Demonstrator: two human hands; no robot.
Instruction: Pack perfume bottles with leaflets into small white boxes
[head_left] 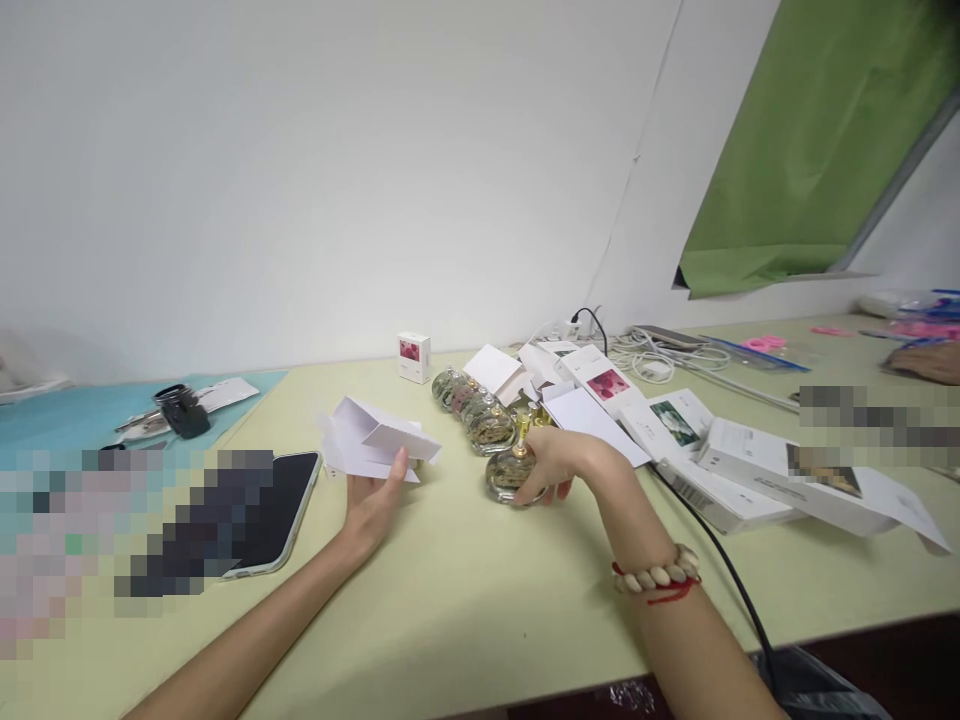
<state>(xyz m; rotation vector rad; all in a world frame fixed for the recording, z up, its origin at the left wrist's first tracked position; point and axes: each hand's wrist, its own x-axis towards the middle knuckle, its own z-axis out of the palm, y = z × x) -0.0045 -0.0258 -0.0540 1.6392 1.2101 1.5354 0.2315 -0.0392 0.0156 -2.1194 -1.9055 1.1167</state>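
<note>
My left hand grips a white cardboard box with its flaps spread open, held above the table. The fingers of my right hand are closed round a rounded glass bottle with a gold-coloured neck, at the near end of a row. Behind it, several similar glass bottles stretch away toward the wall, with dried plant-like bits showing inside. What the bottles contain exactly, I cannot make out.
Flattened and unfolded white boxes lie to the right, with a black cable running past them. One closed small box stands near the wall. At left are a phone and a dark jar on a blue mat.
</note>
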